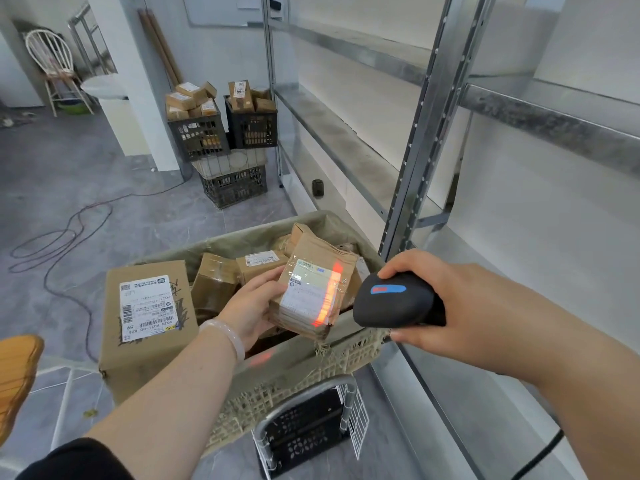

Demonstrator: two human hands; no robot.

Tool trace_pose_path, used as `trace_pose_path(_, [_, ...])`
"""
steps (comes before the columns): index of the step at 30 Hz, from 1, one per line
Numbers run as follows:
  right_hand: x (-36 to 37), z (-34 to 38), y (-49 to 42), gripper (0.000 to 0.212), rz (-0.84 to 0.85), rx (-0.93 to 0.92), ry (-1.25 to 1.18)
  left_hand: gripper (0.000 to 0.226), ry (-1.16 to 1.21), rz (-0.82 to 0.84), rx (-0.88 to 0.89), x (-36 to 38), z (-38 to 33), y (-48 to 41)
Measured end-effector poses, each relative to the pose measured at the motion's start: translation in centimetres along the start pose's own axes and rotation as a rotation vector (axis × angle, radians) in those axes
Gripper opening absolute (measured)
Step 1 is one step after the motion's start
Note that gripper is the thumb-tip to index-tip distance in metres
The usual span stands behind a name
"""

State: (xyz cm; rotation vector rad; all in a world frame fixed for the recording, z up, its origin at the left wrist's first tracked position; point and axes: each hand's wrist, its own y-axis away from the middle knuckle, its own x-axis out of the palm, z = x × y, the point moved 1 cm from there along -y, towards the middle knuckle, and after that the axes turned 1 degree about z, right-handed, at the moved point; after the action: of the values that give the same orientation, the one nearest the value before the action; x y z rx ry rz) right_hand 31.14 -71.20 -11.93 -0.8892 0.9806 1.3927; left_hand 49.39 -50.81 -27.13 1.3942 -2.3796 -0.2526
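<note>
My left hand (252, 306) grips a small brown parcel (313, 292) with a white shipping label, held tilted above a cloth-lined basket (304, 372). My right hand (440, 299) holds a black barcode scanner (394, 299) with a blue and red stripe, just right of the parcel. A red-orange band of scanner light falls across the right side of the label. Inside the basket lie several more brown parcels (263, 263), and a large cardboard box (149, 317) with a label leans at its left side.
Metal shelving (436, 133) runs along the right. Black crates (221, 133) of small boxes are stacked at the far end beside a white pillar. A cable (69, 237) loops over the grey floor at left. A black crate in a wire frame (308, 434) sits under the basket. A white chair (55, 67) stands far left.
</note>
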Motion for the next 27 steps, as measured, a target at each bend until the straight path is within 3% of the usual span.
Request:
trace_pose_path(10, [-0.3, 0.2, -0.8, 0.055, -0.004, -0.008, -0.026, 0.035, 0.034, -0.020, -0.011, 0.1, -0.2, 0.2])
trace_pose_path(14, [1.9, -0.1, -3.8, 0.055, -0.152, -0.017, -0.276, 0.035, 0.079, -0.021, -0.003, -0.3, -0.7, 0.5])
trace_pose_path(19, [6.4, 0.9, -9.0, 0.049, -0.274, 0.041, -0.636, 0.024, 0.228, -0.153, -0.003, -2.3, -1.4, 0.2])
trace_pose_path(23, [9.5, 1.7, -13.3, 0.052, -0.270, 0.095, -0.732, 0.021, 0.297, -0.271, -0.023, -4.5, -1.7, -0.9])
trace_pose_path(27, [11.0, 2.2, -16.2, 0.053, -0.265, 0.140, -0.776, 0.041, 0.194, -0.361, -0.040, -6.1, -2.0, -2.8])
